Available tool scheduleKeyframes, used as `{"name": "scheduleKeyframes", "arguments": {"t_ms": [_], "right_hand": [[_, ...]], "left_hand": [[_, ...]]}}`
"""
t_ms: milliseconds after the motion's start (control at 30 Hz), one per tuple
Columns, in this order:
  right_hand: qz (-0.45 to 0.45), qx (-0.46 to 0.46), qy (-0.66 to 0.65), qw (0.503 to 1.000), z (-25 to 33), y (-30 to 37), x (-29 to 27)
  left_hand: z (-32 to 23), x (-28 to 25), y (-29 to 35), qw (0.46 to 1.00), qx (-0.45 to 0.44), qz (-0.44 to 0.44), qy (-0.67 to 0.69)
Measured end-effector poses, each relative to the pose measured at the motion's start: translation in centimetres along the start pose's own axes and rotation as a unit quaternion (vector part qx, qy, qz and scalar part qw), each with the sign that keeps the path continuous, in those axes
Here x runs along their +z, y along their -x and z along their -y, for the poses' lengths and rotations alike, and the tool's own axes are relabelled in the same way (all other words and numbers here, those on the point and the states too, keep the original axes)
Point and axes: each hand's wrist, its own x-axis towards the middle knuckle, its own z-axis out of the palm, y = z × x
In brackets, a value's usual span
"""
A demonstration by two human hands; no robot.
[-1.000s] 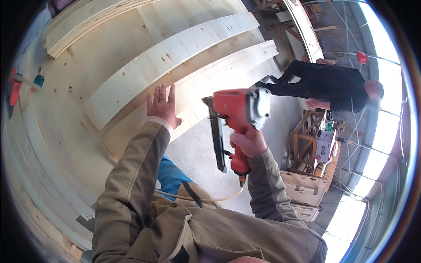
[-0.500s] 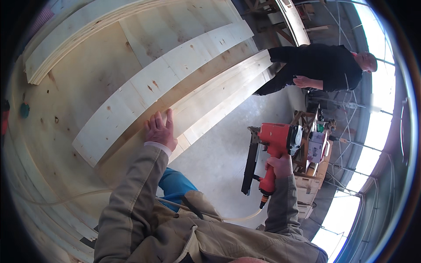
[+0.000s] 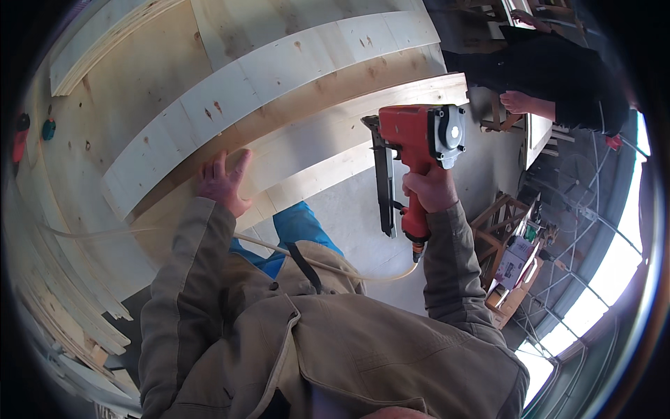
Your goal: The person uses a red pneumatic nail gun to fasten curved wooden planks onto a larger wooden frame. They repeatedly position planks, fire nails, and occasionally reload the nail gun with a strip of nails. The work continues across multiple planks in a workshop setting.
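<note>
Red/blk nail gun (image 3: pixel 414 150) gripped in R hand (image 3: pixel 433 190), pale ply strip (image 3: pixel 307 143) lying diag. under L hand (image 3: pixel 225 187).

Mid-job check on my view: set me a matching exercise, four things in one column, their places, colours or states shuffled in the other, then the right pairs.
Things:
1. Left hand
2. Right hand
3. Nail gun
4. Air hose

Places, colours or states:
A. Pale, joined to the tool's lower end
B. Fingers spread on pale wood
C. Mostly red and black
D. Closed around a handle

Pairs: 1-B, 2-D, 3-C, 4-A
</note>
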Motion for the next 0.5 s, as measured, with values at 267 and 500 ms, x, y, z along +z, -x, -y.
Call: {"name": "scheduleKeyframes", "arguments": {"t_ms": [267, 500], "right_hand": [[0.080, -0.055, 0.082, 0.992, -0.7, -4.1, 1.4], [0.059, -0.009, 0.052, 0.997, -0.9, -3.9, 2.8]], "left_hand": [[-0.6, -0.8, 0.0, 1.000, -0.020, 0.020, -0.011], [-0.9, -1.4, -0.1, 0.999, -0.041, 0.035, 0.005]]}}
